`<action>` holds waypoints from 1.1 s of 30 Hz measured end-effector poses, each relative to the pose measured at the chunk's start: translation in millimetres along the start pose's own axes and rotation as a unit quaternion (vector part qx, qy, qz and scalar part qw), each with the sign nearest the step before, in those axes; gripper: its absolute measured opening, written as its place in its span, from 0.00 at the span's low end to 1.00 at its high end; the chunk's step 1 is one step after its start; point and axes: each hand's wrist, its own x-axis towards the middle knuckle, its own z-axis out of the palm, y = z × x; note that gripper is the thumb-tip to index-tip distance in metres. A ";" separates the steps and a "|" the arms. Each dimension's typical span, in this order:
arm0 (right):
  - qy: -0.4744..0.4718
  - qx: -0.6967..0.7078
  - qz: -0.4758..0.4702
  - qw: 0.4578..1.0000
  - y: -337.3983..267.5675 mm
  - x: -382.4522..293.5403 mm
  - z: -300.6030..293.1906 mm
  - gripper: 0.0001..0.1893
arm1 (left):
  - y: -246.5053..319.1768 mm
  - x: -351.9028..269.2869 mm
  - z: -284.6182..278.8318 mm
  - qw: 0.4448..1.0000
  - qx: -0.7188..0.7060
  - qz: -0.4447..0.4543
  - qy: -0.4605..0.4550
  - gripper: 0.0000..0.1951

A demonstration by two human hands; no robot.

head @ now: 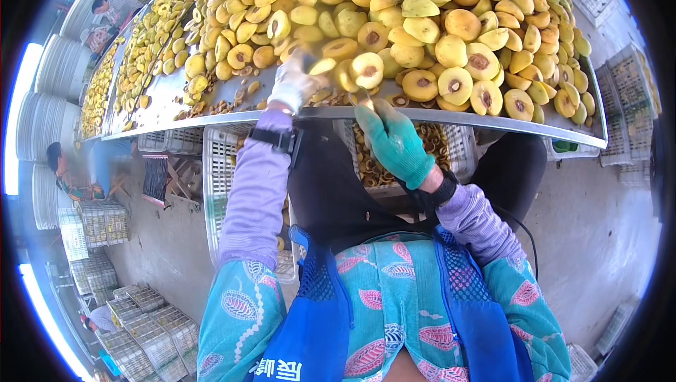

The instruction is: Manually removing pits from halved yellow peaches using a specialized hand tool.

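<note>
Halved yellow stone fruits [454, 86], many with brown pits or hollows showing, lie heaped on a metal-edged table [475, 127]. My left hand [298, 78], in a white glove, is blurred over the near side of the heap. Its fingers are at a fruit half [322, 66], but whether they grip it cannot be told. My right hand [393, 141], in a green knit glove, is closed around a small tool whose metal tip [364, 100] points at the fruit just beyond the table's near edge. Most of the tool is hidden by the fingers. Loose pits [232, 99] lie left of my left hand.
Under the table edge, a white plastic crate [465, 152] holds brown pits or scraps [435, 144]. Another white crate [219, 171] stands by my left arm. Stacked crates [623, 102] stand at the right, more [153, 329] at lower left. Several people are at the far left.
</note>
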 end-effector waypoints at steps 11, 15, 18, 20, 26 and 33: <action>0.046 -0.199 -0.120 0.972 15.1 11.8 18.5 0.16 | 35.4 -79.8 21.2 0.936 -0.280 0.180 0.116 0.11; 0.037 -0.146 -0.084 0.985 16.5 3.2 26.8 0.15 | 38.6 -83.7 40.5 0.798 -0.588 -0.025 0.129 0.11; 0.051 -0.034 -0.079 0.995 30.6 -4.5 38.4 0.14 | 36.0 -85.5 56.8 0.782 -0.601 0.016 0.167 0.10; 0.041 -0.014 -0.079 0.996 41.3 -5.8 40.1 0.14 | 26.9 -87.2 60.1 0.765 -0.619 0.025 0.177 0.10; -0.086 0.188 0.205 0.957 5.4 -20.4 24.3 0.20 | 24.1 -81.4 18.2 0.952 -0.290 0.101 0.002 0.13; -0.097 0.361 0.272 0.887 10.6 -25.9 32.9 0.16 | 40.9 -86.8 23.3 0.915 -0.397 0.062 0.018 0.12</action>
